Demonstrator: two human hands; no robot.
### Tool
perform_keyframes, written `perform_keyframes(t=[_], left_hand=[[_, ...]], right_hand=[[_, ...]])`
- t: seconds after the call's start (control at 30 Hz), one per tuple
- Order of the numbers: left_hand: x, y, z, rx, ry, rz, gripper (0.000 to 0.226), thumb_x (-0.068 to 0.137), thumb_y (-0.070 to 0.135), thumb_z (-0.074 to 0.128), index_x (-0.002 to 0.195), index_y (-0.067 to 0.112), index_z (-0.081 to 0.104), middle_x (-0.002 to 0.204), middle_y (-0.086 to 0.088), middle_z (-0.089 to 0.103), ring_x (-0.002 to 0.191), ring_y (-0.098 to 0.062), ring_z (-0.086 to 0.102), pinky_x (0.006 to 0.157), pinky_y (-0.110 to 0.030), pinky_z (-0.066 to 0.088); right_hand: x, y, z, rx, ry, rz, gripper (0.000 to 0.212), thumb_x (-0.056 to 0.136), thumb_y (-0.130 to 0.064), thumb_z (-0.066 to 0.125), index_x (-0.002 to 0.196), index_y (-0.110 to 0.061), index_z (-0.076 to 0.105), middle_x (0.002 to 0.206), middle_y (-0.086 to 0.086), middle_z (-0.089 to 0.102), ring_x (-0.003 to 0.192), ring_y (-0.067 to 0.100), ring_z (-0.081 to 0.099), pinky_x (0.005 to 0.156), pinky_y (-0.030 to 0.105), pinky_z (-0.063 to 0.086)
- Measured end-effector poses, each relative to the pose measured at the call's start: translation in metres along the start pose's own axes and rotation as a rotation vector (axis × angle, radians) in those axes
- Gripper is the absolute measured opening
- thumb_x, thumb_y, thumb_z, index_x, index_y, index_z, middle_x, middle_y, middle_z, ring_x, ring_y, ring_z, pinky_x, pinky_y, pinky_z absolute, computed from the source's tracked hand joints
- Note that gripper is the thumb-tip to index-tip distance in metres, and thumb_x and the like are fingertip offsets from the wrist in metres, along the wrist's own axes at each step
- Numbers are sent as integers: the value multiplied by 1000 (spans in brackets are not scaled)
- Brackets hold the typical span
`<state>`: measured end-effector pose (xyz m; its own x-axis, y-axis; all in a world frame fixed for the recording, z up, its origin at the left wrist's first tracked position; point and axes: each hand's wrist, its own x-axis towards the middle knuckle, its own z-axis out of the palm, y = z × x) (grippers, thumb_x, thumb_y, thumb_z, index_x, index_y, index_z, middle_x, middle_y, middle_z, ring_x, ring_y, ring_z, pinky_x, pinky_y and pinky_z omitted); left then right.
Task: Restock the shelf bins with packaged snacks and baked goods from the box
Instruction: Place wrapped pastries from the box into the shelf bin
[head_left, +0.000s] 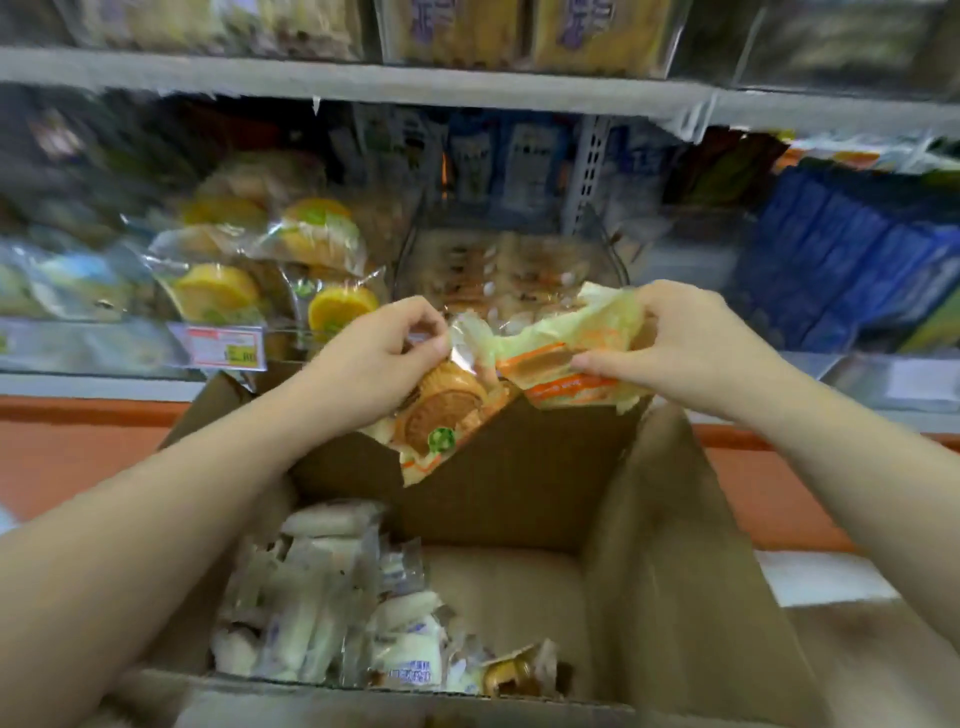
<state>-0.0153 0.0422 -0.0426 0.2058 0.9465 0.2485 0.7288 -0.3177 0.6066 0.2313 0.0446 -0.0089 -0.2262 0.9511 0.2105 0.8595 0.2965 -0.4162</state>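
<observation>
Above the open cardboard box (519, 499) my two hands hold wrapped baked goods. My left hand (384, 358) pinches the clear edge of a packaged round cake (441, 410) with a green sticker. My right hand (675, 348) grips a yellow-green and orange wrapped pastry (576, 353). Both packs touch each other in front of the clear shelf bin (511, 270), which holds similar pale pastries. Inside the box lie several white wrapped buns (332, 597) at the lower left.
Left of that bin, a bin of yellow cakes in clear wrap (270, 260) stands behind a price tag (226, 345). Blue packs (852, 265) fill the shelf to the right. An upper shelf edge (363, 83) runs across the top. The box's right flap (670, 519) stands upright.
</observation>
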Motion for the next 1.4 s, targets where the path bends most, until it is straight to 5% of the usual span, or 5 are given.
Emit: perform_keyframes(t=[0.3,0.57,0.93,1.17,1.4], left_hand=[[101,20,-5,-389,441,-251,11,101,26,44,108,22,52,99,5,57,85,-6,53,71,-23,46],[195,-8,27,-1013,493,-646,21,98,20,48,116,14,58,109,-8,65,99,-26,62,96,-43,49],[185,-10,33,-613,554,-326,45,97,21,53,140,26,41,141,4,44,124,-14,46,99,-26,37],[160,16,28,-1326,19,-495,51,87,47,59,125,14,57,112,-11,70,101,-26,68,78,-38,57],[151,-1,31,-1314,128,-462,40,87,10,64,125,4,54,106,-18,70,94,-30,70,88,-49,54]], right_hand=[[73,7,4,336,426,36,18,76,-41,75,87,-29,66,104,1,64,101,18,59,90,37,50],[136,26,51,346,434,149,44,80,-29,75,120,-16,64,134,7,47,124,23,45,98,26,35],[160,43,66,394,653,3,32,77,-18,77,108,-17,70,120,-10,39,111,0,35,92,-2,19],[143,35,75,192,729,-392,38,73,-17,80,107,-6,69,126,10,49,118,17,46,102,24,38],[113,34,56,509,524,-323,39,76,-41,69,114,-32,61,126,-12,51,122,1,48,99,13,40]])
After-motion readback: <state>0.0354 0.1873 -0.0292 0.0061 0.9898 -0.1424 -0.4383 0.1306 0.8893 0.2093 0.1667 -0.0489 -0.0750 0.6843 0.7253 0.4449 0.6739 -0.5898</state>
